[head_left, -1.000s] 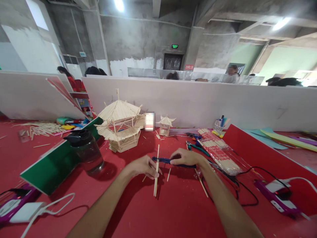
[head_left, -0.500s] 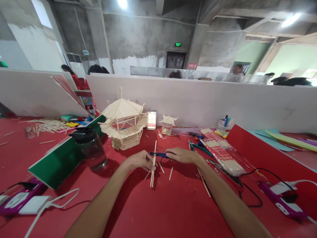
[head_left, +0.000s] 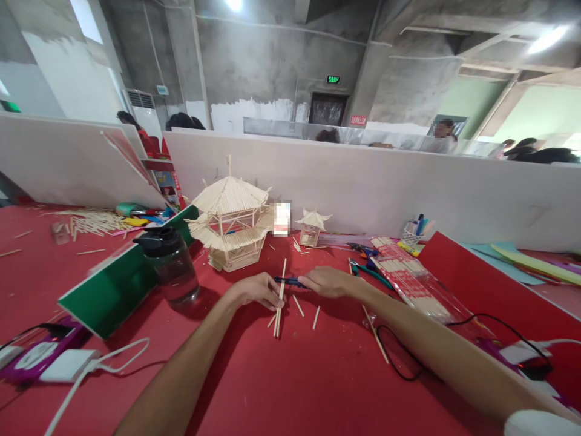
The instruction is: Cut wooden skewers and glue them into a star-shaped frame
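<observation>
Pale thin wooden sticks [head_left: 282, 292] are pinched in my left hand [head_left: 259, 290], pointing away from me, with their near ends low over the red table. My right hand [head_left: 327, 282] is closed around a slim dark blue tool [head_left: 291, 281], held crosswise over the sticks just beyond my left fingertips. The tool's exact kind is not clear. Short cut stick pieces [head_left: 298, 306] lie on the table near my hands. Behind them stands a large stick-built pavilion model [head_left: 236, 218], with a smaller pavilion model [head_left: 311, 227] to its right.
A water bottle [head_left: 171, 266] stands by a green board [head_left: 109, 297] at left. At right lie green-handled pliers [head_left: 373, 275], packaged sticks [head_left: 408, 278], a black cable [head_left: 399, 374] and a red board [head_left: 494, 284]. A white partition [head_left: 385, 181] runs behind; people sit beyond it.
The camera view has shifted slightly. My right forearm now lies further right and covers the tool on the table beside it. Both hands keep their hold on the sticks and the blue tool.
</observation>
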`<state>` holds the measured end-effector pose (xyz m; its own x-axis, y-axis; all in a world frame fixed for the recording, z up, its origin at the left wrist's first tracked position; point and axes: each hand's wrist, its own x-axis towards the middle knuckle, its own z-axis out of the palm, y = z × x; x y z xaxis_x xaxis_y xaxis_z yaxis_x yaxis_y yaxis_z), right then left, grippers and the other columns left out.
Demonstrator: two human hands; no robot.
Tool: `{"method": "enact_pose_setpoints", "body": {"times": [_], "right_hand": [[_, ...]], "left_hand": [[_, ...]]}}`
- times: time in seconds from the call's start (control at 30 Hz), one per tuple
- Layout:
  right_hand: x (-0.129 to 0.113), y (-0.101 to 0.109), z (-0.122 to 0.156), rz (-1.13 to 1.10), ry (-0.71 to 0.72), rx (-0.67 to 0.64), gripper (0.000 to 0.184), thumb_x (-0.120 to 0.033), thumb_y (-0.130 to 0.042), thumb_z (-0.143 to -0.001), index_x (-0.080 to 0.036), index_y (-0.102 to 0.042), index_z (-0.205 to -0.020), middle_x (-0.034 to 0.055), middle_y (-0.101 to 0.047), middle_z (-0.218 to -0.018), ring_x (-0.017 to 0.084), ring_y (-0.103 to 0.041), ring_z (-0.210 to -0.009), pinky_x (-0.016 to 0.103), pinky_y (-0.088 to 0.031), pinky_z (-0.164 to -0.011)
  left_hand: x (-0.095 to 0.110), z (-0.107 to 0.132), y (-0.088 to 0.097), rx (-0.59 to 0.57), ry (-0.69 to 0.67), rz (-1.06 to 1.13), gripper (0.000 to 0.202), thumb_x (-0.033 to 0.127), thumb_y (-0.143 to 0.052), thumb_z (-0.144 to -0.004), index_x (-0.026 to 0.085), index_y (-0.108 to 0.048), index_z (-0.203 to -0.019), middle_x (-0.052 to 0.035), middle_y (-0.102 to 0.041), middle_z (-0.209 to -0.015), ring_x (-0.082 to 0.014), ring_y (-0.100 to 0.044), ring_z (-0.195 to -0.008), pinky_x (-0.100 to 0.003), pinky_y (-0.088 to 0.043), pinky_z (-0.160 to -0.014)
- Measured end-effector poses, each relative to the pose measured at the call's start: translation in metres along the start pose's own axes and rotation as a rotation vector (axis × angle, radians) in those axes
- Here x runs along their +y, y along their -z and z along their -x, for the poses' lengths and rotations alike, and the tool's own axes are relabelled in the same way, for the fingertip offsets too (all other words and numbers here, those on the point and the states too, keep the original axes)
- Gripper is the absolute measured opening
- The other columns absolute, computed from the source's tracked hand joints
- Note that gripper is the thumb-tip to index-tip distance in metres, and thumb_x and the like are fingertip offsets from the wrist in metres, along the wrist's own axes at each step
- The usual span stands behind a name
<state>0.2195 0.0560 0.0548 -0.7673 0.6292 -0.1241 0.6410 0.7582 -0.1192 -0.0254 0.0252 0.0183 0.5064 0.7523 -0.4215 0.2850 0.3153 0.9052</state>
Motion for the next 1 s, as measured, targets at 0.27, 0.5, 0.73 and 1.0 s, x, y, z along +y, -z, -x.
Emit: {"method": "enact_pose_setpoints", "body": {"times": [0.27,0.5,0.73,1.0], "right_hand": [[-0.001,-0.012,-0.002,0.020,-0.005,0.020,0.058,-0.045,-0.019,-0.103,-0.018,-0.068,-0.088,0.0117,-0.070,-0.082,0.023,-0.063,-0.073,0.031,-0.036,-0.068],[0.002,-0.018,0.000,-0.029,-0.009,0.014,0.063,-0.045,-0.016,-0.103,-0.015,-0.069,-0.088,0.0124,-0.069,-0.080,0.022,-0.062,-0.072,0.031,-0.038,-0.069],[-0.002,-0.028,-0.002,-0.015,-0.095,0.022,0.065,-0.043,-0.013,-0.104,-0.012,-0.069,-0.090,0.0154,-0.070,-0.084,0.022,-0.063,-0.075,0.030,-0.037,-0.070],[0.008,-0.014,0.005,-0.031,-0.099,0.004,0.064,-0.049,-0.015,-0.103,-0.015,-0.069,-0.100,0.0145,-0.072,-0.098,0.025,-0.066,-0.090,0.031,-0.041,-0.077]], "left_hand": [[-0.003,-0.001,0.000,-0.041,-0.009,0.023,0.033,0.026,-0.092,-0.045,0.013,-0.078,-0.072,-0.0038,-0.074,-0.068,-0.0124,-0.066,-0.061,-0.023,-0.056,-0.065],[-0.004,-0.004,-0.002,-0.040,0.035,0.015,0.032,0.023,-0.091,-0.043,0.013,-0.078,-0.070,-0.0038,-0.073,-0.068,-0.0128,-0.066,-0.062,-0.024,-0.056,-0.067],[-0.005,-0.006,-0.001,-0.038,0.031,0.007,0.032,0.023,-0.092,-0.043,0.013,-0.077,-0.069,-0.0036,-0.073,-0.068,-0.0142,-0.067,-0.063,-0.024,-0.057,-0.066],[0.001,0.000,0.002,-0.001,0.013,0.032,0.031,0.024,-0.092,-0.045,0.014,-0.077,-0.071,-0.0016,-0.072,-0.067,-0.0114,-0.066,-0.063,-0.021,-0.057,-0.065]]}}
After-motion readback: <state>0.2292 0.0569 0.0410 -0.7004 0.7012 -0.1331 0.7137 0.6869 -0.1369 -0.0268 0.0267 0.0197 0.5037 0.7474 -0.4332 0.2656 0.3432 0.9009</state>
